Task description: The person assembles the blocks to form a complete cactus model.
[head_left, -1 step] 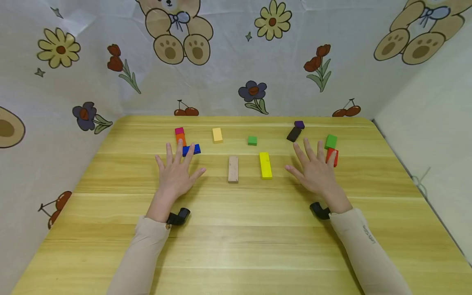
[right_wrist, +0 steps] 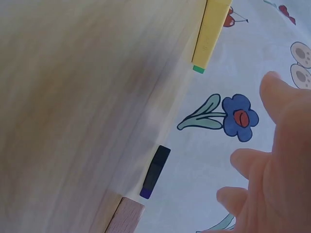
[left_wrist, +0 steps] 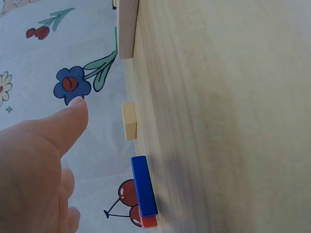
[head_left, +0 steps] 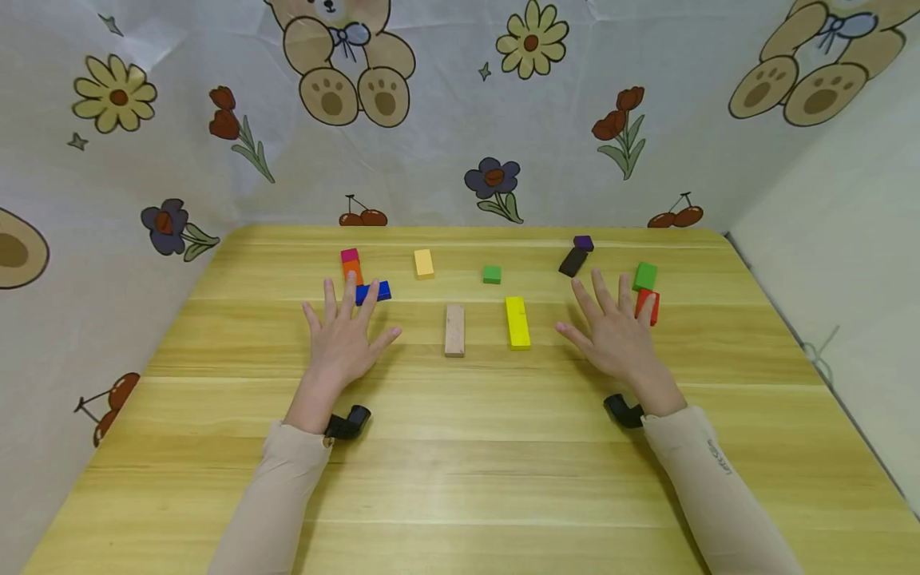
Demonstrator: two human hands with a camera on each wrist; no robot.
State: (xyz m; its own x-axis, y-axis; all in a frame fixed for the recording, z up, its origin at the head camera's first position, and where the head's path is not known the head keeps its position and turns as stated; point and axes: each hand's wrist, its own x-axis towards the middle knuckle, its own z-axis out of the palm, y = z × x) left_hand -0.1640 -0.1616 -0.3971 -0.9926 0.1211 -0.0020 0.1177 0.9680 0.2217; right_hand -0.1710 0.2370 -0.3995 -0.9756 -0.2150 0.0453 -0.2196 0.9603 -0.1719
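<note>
My left hand (head_left: 341, 343) is held over the left side of the table with its fingers spread and nothing in it. Its fingertips overlap the blue block (head_left: 381, 291) and the orange block (head_left: 352, 268) in the head view; a magenta block (head_left: 349, 255) lies behind them. Over on the right, my right hand (head_left: 620, 339) is likewise spread, holding nothing, and partly covers the red block (head_left: 650, 303). A green block (head_left: 644, 276) touches the red one. Between the hands lie a plain wooden block (head_left: 454, 331) and a yellow block (head_left: 517, 323).
Farther back are a pale orange block (head_left: 424, 264), a small green block (head_left: 492, 275), and a black block (head_left: 573, 262) beside a purple one (head_left: 584, 243). A patterned cloth (head_left: 431, 176) hangs behind the wooden table (head_left: 474, 479); a white wall (head_left: 862, 263) stands at right.
</note>
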